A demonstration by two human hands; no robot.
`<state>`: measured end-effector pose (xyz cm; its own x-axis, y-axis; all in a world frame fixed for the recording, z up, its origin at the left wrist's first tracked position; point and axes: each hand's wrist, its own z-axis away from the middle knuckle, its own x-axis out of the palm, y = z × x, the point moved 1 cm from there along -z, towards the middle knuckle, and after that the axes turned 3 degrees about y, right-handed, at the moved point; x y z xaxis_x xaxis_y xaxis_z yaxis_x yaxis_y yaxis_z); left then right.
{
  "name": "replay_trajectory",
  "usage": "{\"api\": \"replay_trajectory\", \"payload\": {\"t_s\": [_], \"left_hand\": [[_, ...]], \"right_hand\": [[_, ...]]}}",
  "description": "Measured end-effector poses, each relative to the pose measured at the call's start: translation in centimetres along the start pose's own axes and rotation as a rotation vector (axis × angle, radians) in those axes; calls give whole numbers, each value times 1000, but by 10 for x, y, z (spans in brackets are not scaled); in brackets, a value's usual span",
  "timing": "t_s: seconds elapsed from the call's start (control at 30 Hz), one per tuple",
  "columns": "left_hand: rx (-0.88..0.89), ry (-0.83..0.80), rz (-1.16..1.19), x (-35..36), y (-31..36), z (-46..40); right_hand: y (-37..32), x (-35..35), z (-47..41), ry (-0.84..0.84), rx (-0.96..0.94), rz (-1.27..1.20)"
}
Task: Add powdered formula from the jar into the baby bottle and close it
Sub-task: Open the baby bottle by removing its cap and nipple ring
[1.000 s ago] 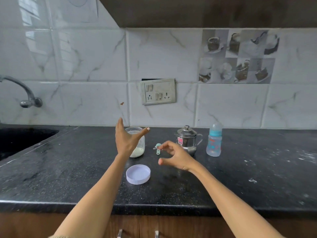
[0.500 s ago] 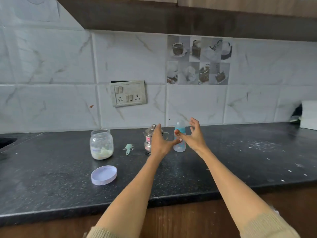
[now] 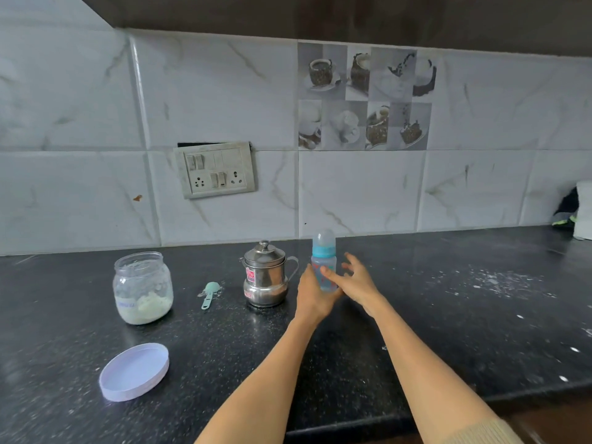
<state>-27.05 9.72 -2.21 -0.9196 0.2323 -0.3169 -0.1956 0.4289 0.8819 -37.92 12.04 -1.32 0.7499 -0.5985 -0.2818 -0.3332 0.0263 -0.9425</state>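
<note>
The lower body of the bottle [image 3: 324, 267] is hidden behind the left hand [image 3: 312, 294] and the thumb of the right hand [image 3: 355, 283], so how much of either hand touches it cannot be told. The print on the bottle is too blurred to read, as are the label on the jar [image 3: 142, 288] and the red sticker on the steel pot [image 3: 265, 274]. Both forearms run off the bottom edge. At the far right edge, a dark object [image 3: 568, 211] beside something white is cut off and unidentifiable.

A steel pot [image 3: 266, 274] stands upright on the black counter [image 3: 448, 315].
</note>
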Motion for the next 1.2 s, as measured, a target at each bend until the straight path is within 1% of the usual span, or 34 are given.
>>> {"api": "replay_trajectory", "payload": {"t_s": [0.23, 0.33, 0.5, 0.63, 0.73, 0.83, 0.97, 1.1, 1.2], "left_hand": [[5, 68, -11, 4, -6, -11], [18, 101, -10, -2, -6, -6], [67, 60, -22, -20, -4, 16], [94, 92, -75, -47, -1, 49], [120, 162, -90, -76, 0, 71], [84, 210, -117, -105, -3, 90], [91, 225, -73, -134, -6, 111], [106, 221, -20, -149, -5, 126], [95, 221, 23, -155, -2, 130]], "right_hand": [[-6, 11, -8, -5, -104, 10], [-7, 14, 0, 9, -106, 27], [-12, 18, 25, 2, -93, -1], [-21, 27, 66, -62, -90, -53], [-34, 43, 101, -116, -109, -65], [-48, 62, 131, -176, -136, -65], [-60, 80, 159, -217, -149, -62], [-68, 86, 174, -241, -146, -9], [-79, 85, 177, -216, -164, 72]]}}
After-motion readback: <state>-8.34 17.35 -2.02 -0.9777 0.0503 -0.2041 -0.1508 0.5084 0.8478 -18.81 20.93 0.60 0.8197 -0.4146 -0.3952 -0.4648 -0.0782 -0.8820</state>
